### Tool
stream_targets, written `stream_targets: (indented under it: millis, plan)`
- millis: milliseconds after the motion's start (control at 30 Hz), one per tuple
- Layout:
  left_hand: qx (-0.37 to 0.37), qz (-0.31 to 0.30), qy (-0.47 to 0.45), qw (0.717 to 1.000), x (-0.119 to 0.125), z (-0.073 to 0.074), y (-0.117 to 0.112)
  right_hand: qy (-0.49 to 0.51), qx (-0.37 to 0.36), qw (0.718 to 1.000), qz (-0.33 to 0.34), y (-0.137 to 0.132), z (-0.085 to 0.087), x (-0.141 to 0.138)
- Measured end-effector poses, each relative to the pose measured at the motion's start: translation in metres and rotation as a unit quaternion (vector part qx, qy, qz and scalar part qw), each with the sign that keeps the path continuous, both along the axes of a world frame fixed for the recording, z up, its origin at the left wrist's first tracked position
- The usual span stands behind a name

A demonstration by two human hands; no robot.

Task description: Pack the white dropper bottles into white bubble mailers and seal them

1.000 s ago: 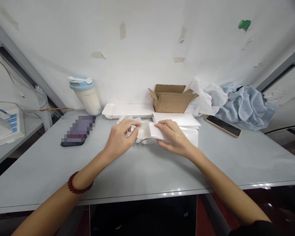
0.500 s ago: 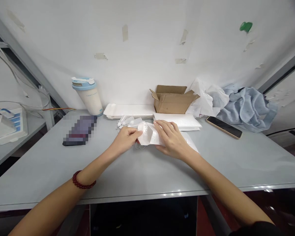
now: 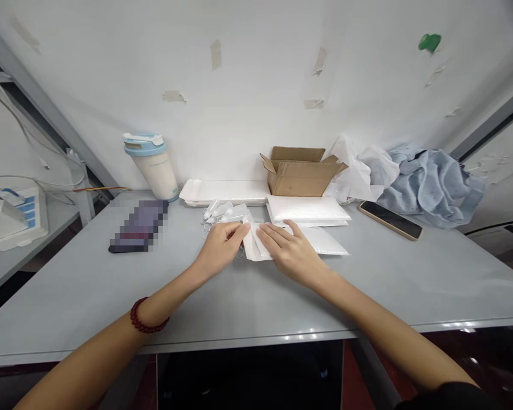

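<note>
A white padded envelope lies on the grey table in front of me, its open end toward the left. My left hand pinches the flap end of this envelope between thumb and forefinger. Across the middle of the envelope rests my right hand, fingers stretched out and pressing flat on it. Just behind my left hand lie several small clear-and-white plastic items with thin loops, partly covered by the hand and the flap.
Behind the hands are two stacks of white padded envelopes, one bearing an open cardboard box. A blue-lidded cup and a pixelated dark item stand left. Rightward lie a phone, white plastic bag and blue cloth.
The envelope has come down flatter onto the table and slightly nearer me. My right hand has slid left and lower along it, while my left hand keeps its pinch on the flap end.
</note>
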State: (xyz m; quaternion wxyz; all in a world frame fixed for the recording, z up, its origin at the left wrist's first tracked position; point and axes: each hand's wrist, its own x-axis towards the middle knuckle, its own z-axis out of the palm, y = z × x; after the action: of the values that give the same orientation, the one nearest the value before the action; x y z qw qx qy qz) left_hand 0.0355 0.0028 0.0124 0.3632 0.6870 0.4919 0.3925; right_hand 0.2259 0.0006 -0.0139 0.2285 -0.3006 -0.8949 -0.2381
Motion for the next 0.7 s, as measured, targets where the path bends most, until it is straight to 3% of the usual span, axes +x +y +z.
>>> stream_targets:
  millis: [100, 200, 367, 533, 700]
  plan:
    - [0.033, -0.014, 0.012, 0.999, 0.000, -0.001, -0.001, 0.011, -0.010, 1.000, 0.015, 0.000, 0.000, 0.001]
    - [0.130, -0.020, 0.060, 0.990, 0.002, -0.004, -0.004, 0.017, -0.005, 1.000, 0.007, 0.002, 0.000, 0.001]
    - [0.336, -0.043, 0.137, 0.931, 0.005, -0.019, -0.005, 0.027, 0.042, 0.999, -0.002, 0.008, 0.000, 0.005]
    - [0.405, -0.054, 0.220, 0.886, 0.004, -0.031, -0.003, 0.030, 0.065, 0.997, 0.034, 0.013, -0.003, 0.009]
    - [0.465, -0.041, 0.268, 0.843, 0.004, -0.033, 0.000, 0.041, 0.033, 0.997, 0.057, 0.013, -0.004, 0.010]
